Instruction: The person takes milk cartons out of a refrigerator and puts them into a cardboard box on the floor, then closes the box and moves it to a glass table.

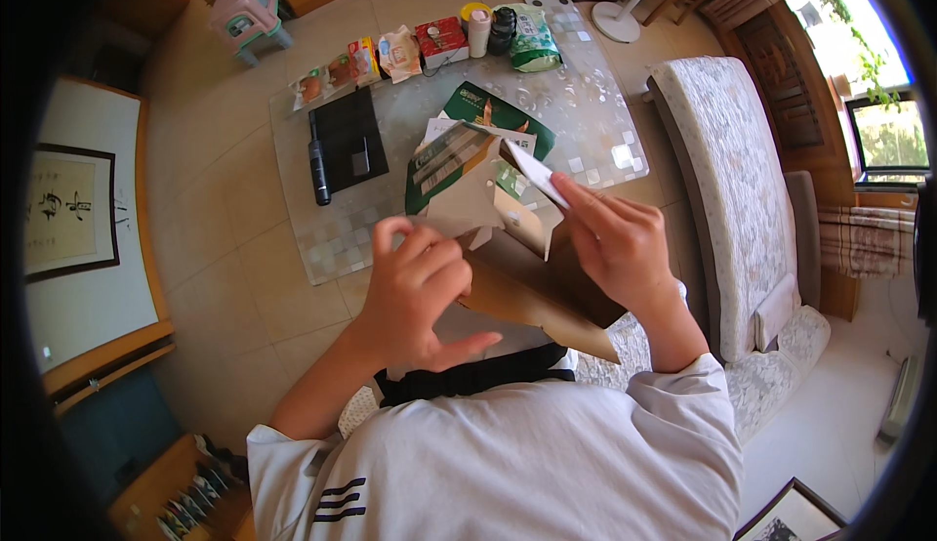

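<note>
An opened cardboard box (439,182) lies tilted in front of my body at the table's near edge. Its outside is green and bears print and a barcode; its inside is plain brown, with torn-looking flaps. My right hand (615,237) pinches a thin white pointed piece (534,170) at the box's right side; whether this is a flap of the box or a separate thing is unclear. Beside the left edge of the box is my left hand (428,292), fingers curled and thumb spread apart, with nothing visible in it. Behind the box lies a green printed cardboard piece (498,112).
A patterned cover lies over the table (410,112). On it are a black mat (351,131), a black cylindrical tool (318,171), food packages, a red box (441,39), a pale bottle (479,32) and a green bag (534,37). A cushioned bench (732,175) stands to the right.
</note>
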The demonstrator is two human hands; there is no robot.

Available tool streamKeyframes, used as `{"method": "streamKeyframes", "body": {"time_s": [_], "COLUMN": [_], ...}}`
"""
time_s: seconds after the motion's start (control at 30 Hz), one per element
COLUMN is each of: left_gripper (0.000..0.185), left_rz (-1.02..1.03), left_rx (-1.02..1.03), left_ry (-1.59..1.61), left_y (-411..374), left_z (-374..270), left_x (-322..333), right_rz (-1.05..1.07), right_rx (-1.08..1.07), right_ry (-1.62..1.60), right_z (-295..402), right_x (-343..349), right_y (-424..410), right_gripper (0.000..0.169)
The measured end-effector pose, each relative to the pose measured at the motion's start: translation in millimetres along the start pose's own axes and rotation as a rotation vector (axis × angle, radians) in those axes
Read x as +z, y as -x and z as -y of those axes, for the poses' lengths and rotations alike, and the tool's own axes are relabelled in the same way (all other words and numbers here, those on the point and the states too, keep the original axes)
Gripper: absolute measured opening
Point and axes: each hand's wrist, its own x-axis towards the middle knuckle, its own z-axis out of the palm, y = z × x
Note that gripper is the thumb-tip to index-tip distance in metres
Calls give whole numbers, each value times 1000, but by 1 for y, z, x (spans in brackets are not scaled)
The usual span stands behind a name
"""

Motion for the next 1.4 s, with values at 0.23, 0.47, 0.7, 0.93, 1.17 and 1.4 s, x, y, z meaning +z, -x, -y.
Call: {"method": "streamKeyframes", "body": {"time_s": [0.23,0.47,0.7,0.93,1.17,1.4], "left_gripper": [51,51,49,43,32,41], "left_rz": [-118,74,-275,-225,-96,-102], "left_rx": [-655,-813,-756,-614,-715,-617], "left_ry": [-205,-297,-478,-433,-83,-173], "left_y": [-21,-45,-40,-26,-4,14], "left_z": [10,64,65,81,119,137], "left_x": [18,-21,-40,-45,-38,-53], "right_rz": [-81,-213,-493,-434,-199,-244], "right_rx": [-214,-397,-510,-531,-442,-511], "right_ry": [156,272,241,224,218,206], "right_z": [15,1,0,-2,11,22], "right_x": [42,71,76,84,94,112], "right_y": [-4,-65,-107,-115,-118,-125], "right_gripper": [31,33,31,32,31,37]}}
